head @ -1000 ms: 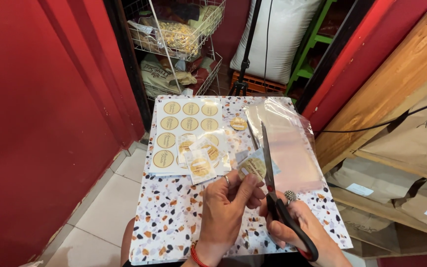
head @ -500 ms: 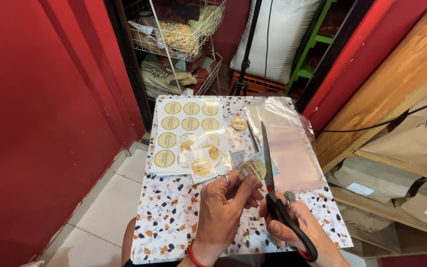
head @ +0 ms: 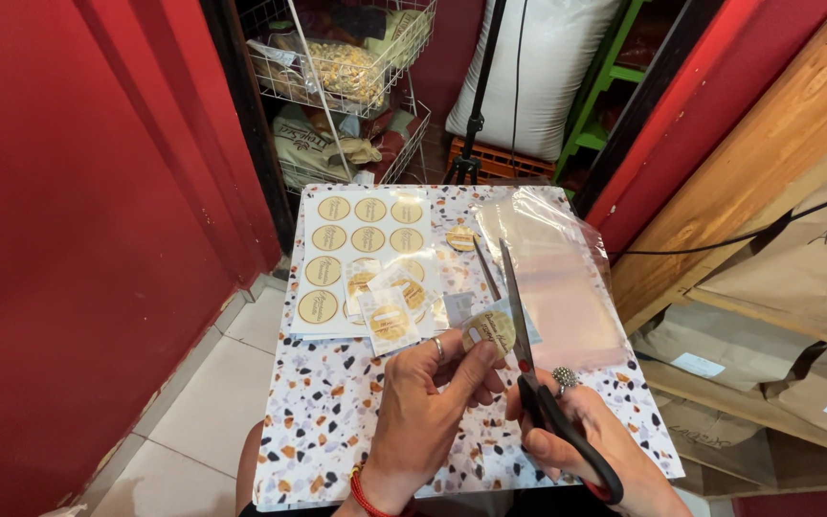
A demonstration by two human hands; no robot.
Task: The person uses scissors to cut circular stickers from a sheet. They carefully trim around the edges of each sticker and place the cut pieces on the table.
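My left hand (head: 428, 402) pinches a small round gold sticker on its backing (head: 492, 331) between thumb and fingers. My right hand (head: 586, 436) grips black-handled scissors (head: 526, 369), blades open around the sticker's edge. On the speckled terrazzo table (head: 337, 421) lies a white sheet of round gold stickers (head: 361, 239). Several cut-out sticker squares (head: 385, 302) are piled at the sheet's lower right. One more loose sticker (head: 459, 237) rests beside the sheet.
A stack of clear plastic bags (head: 557, 278) lies on the table's right half. A wire rack with packaged goods (head: 346, 77) stands behind the table, beside a tripod (head: 476, 124) and white sack (head: 538, 67). Red wall at left; brown paper bags (head: 796, 287) at right.
The hands have stayed almost still. The sticker and scissors sit a touch lower and nearer the body, with the blades still around the sticker.
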